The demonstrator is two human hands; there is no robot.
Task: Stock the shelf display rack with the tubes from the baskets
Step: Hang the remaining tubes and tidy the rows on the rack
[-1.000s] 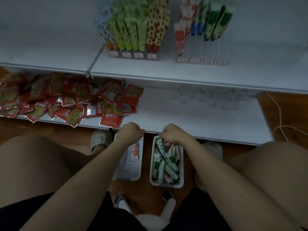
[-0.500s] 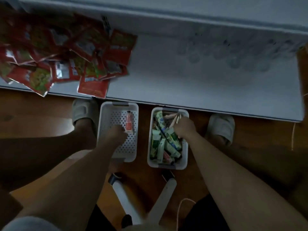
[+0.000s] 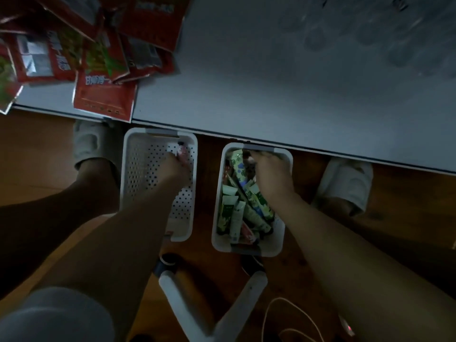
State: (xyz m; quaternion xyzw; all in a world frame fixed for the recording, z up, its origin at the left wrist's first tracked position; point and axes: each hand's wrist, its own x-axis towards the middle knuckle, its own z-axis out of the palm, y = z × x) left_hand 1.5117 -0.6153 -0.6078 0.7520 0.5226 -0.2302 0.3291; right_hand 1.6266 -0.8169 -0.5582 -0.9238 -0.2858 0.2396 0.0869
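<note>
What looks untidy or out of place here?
The red packets lie in a loose, overlapping heap on the white shelf, and one overhangs its front edge. The tubes in the right basket lie jumbled, crossing each other. Nothing looks spilled or damaged.

Perforated white plastic baskets [image 3: 158,193], glossy foil packets [image 3: 103,99], matt grey shelf [image 3: 271,82], wooden floor [image 3: 37,156]

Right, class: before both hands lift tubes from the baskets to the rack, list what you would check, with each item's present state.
1. Left hand on the pink tube: ok; firm grip: cannot tell.
2. Right hand among the tubes: ok; what it holds: cannot tell.
3. Left basket nearly spent: ok.
4. Right basket still stocked: ok.
5. Shelf bare above the baskets: ok.
6. Display rack in view: not ok.
</note>
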